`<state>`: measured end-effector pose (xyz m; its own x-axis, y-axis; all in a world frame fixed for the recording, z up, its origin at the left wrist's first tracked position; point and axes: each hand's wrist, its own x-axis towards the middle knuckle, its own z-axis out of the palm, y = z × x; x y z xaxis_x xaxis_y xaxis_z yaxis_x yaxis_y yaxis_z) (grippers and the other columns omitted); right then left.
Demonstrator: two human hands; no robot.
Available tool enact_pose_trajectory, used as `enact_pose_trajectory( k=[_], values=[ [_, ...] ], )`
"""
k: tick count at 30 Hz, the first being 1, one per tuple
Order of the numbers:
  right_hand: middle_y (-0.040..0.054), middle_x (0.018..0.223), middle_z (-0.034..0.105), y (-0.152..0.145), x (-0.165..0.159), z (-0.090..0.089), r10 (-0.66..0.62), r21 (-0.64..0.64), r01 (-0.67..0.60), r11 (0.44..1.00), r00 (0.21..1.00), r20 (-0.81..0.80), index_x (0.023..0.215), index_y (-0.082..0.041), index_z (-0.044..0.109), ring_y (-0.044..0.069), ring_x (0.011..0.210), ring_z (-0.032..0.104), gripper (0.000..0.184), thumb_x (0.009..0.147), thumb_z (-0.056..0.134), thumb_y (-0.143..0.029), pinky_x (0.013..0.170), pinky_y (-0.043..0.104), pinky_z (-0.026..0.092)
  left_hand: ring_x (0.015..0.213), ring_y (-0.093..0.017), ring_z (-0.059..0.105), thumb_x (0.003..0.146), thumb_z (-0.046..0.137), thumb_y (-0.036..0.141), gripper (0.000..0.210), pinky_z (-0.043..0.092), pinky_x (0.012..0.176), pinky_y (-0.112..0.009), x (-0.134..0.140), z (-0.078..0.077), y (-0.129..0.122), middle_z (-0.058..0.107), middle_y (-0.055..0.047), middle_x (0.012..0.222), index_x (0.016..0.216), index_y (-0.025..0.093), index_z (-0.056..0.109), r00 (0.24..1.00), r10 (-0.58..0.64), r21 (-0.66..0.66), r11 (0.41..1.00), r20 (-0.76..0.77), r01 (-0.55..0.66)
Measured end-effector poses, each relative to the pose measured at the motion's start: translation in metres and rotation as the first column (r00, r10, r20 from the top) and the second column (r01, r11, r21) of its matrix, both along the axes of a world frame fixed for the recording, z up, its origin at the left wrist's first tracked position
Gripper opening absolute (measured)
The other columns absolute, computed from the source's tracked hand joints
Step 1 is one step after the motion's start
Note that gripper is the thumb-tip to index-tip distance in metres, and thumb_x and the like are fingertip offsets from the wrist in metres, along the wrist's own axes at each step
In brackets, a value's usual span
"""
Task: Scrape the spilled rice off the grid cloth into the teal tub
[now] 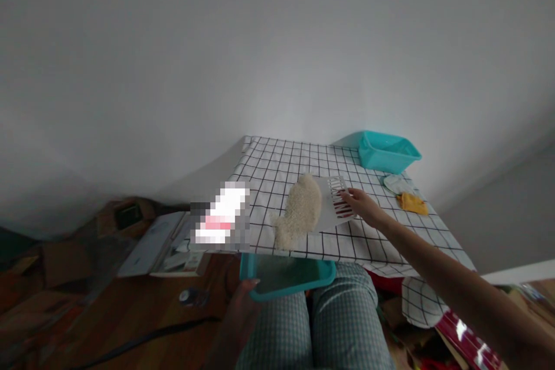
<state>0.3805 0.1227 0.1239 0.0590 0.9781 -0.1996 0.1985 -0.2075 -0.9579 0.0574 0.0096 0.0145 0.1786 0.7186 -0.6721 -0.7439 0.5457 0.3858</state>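
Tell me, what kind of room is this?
Probably a room in a home: a low table with a checked cloth stands by a plain wall, on a wooden floor cluttered with cardboard and papers.

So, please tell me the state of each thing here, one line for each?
Grain pile: heaped loose on the checked tablecloth.
White card: lies flat by the pile, right hand resting on it.
Near teal tray: below the table edge, on the lap, left hand at its rim.
Far teal tub: upright, contents not visible.
Yellow cloth: crumpled.

Checked tablecloth (286, 167) (rice pile (300, 211), card (336, 202), teal tub (385, 153)).
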Motion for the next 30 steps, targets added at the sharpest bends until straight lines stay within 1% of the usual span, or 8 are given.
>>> enact_pose_trajectory(
  k=[4, 8, 12, 14, 18, 24, 27, 30],
  values=[
    [0.0066, 0.088, 0.071, -0.023, -0.014, -0.005, 0.024, -0.014, -0.025, 1.0, 0.997, -0.068, 0.099, -0.018, 0.055, 0.019, 0.073, 0.069, 0.017, 0.09, 0.05, -0.031, 0.066, 0.037, 0.06, 0.084, -0.026, 0.071, 0.08, 0.055, 0.015, 0.017, 0.058, 0.08, -0.035, 0.001, -0.002, 0.0, 0.075, -0.011, 0.078, 0.089, 0.01, 0.068, 0.988, -0.108, 0.052, 0.993, 0.109, 0.103],
    [0.0052, 0.088, 0.07, -0.043, -0.029, -0.01, 0.062, -0.029, -0.066, 0.997, 0.99, -0.128, 0.102, -0.021, 0.054, 0.019, 0.075, 0.069, 0.021, 0.089, 0.051, -0.037, 0.067, 0.036, 0.06, 0.079, -0.024, 0.072, 0.078, 0.056, 0.014, 0.029, 0.059, 0.077, -0.035, 0.002, -0.007, 0.001, 0.075, -0.006, 0.077, 0.107, 0.015, 0.064, 0.992, -0.105, 0.037, 0.994, 0.065, 0.103],
    [0.0054, 0.088, 0.069, -0.062, -0.042, -0.012, 0.073, -0.075, -0.088, 0.993, 0.98, -0.185, 0.106, -0.021, 0.052, 0.02, 0.073, 0.069, 0.027, 0.088, 0.053, -0.042, 0.064, 0.037, 0.06, 0.082, -0.025, 0.072, 0.077, 0.058, 0.015, 0.024, 0.057, 0.077, -0.035, 0.002, -0.007, -0.001, 0.075, -0.01, 0.08, 0.1, 0.011, 0.065, 0.987, -0.135, 0.057, 0.99, 0.09, 0.13],
    [0.006, 0.089, 0.07, -0.072, -0.047, -0.013, 0.058, -0.097, -0.077, 0.992, 0.981, -0.184, 0.106, -0.021, 0.052, 0.02, 0.073, 0.069, 0.03, 0.087, 0.054, -0.044, 0.063, 0.037, 0.06, 0.077, -0.025, 0.072, 0.077, 0.058, 0.018, 0.02, 0.057, 0.072, -0.033, 0.001, -0.004, -0.003, 0.075, -0.012, 0.076, 0.093, 0.008, 0.066, 0.979, -0.164, 0.049, 0.986, 0.125, 0.159],
    [0.0049, 0.091, 0.07, -0.089, -0.051, -0.017, 0.055, -0.105, -0.079, 0.991, 0.975, -0.216, 0.105, -0.023, 0.052, 0.021, 0.08, 0.07, 0.03, 0.087, 0.054, -0.047, 0.066, 0.037, 0.061, 0.064, -0.024, 0.07, 0.079, 0.056, 0.022, 0.021, 0.055, 0.062, -0.032, 0.001, 0.002, -0.008, 0.072, -0.008, 0.062, 0.092, 0.01, 0.067, 0.97, -0.198, -0.01, 0.979, 0.144, 0.201],
    [0.0041, 0.092, 0.07, -0.105, -0.052, -0.025, 0.048, -0.088, -0.071, 0.994, 0.97, -0.24, 0.103, -0.025, 0.052, 0.022, 0.087, 0.069, 0.03, 0.087, 0.053, -0.05, 0.065, 0.037, 0.061, 0.081, -0.028, 0.072, 0.078, 0.054, 0.016, 0.028, 0.055, 0.079, -0.04, 0.0, 0.002, -0.012, 0.075, -0.009, 0.074, 0.102, 0.008, 0.066, 0.969, -0.185, 0.057, 0.982, 0.161, 0.177],
    [0.0039, 0.091, 0.07, -0.11, -0.054, -0.026, 0.032, -0.107, -0.057, 0.993, 0.975, -0.218, 0.103, -0.025, 0.053, 0.022, 0.081, 0.07, 0.03, 0.086, 0.053, -0.051, 0.063, 0.037, 0.061, 0.083, -0.029, 0.071, 0.078, 0.054, 0.017, 0.026, 0.056, 0.079, -0.041, -0.003, -0.002, -0.014, 0.075, -0.009, 0.076, 0.099, 0.008, 0.067, 0.966, -0.19, 0.071, 0.981, 0.178, 0.18],
    [0.0047, 0.094, 0.07, -0.115, -0.053, -0.026, 0.031, -0.098, -0.054, 0.994, 0.976, -0.218, 0.104, -0.025, 0.054, 0.023, 0.083, 0.07, 0.033, 0.086, 0.053, -0.053, 0.064, 0.038, 0.061, 0.078, -0.026, 0.072, 0.078, 0.055, 0.016, 0.021, 0.057, 0.072, -0.035, -0.005, -0.004, -0.016, 0.074, -0.008, 0.071, 0.094, 0.009, 0.067, 0.97, -0.187, 0.047, 0.982, 0.158, 0.182]
  ],
)
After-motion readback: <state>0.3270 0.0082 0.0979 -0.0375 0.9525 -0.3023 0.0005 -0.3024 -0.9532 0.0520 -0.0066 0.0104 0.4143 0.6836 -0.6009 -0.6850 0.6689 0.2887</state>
